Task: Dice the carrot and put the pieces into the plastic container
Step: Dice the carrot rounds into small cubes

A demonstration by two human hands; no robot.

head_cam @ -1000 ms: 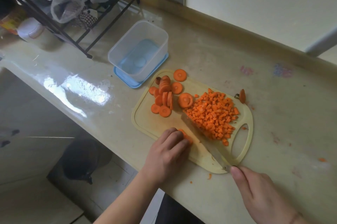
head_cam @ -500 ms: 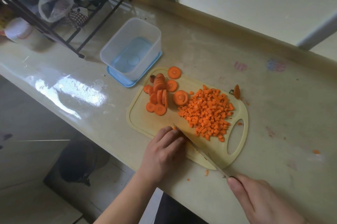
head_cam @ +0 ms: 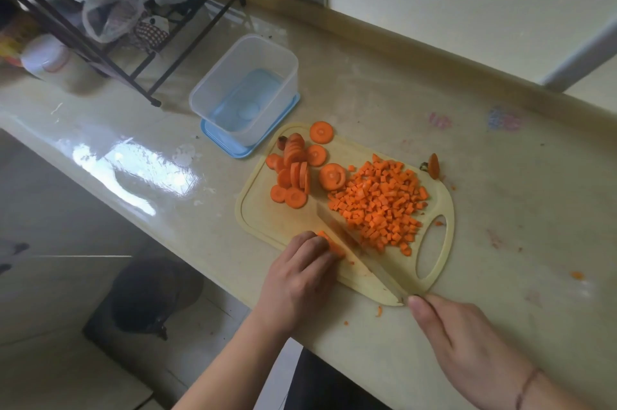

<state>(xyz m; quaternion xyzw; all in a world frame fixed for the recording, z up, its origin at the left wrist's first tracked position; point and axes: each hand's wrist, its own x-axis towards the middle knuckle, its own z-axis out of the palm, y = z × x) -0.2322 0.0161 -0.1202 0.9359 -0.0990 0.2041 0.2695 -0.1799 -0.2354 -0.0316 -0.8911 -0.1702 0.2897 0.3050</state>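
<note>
Rack (head_cam: 127,52), far left of the board, holding bagged goods. Container (head_cam: 247,89), off the board's (head_cam: 263,219) far-left corner on a blue lid (head_cam: 230,149), holding no carrot as yet. Slices (head_cam: 293,169), far-left part of the board, some flat, some stacked on edge, none diced. Left hand (head_cam: 300,272), near-left edge of the board, fingers curled and pressed together, pinning a small carrot stack (head_cam: 330,244) whose orange edge shows just beyond the fingertips, on the side facing the blade. Knife (head_cam: 354,242), blade running diagonally from the near-right corner of the board up toward its middle, lying right beside the pinned stack; whether edge and carrot touch cannot be told. Dice (head_cam: 380,205), a broad heap across the right half of the board, on the far side of the blade from the left hand. Carrot end (head_cam: 433,165), off the board's far-right edge. Right hand (head_cam: 467,342), at the board's near-right corner, fingers wrapped round the knife handle, thumb laid along it. Judgement: dicing well advanced, filling not begun; the coming cut depends on the stack lying between knuckles and blade, so the fingertips should stay tucked back.
</note>
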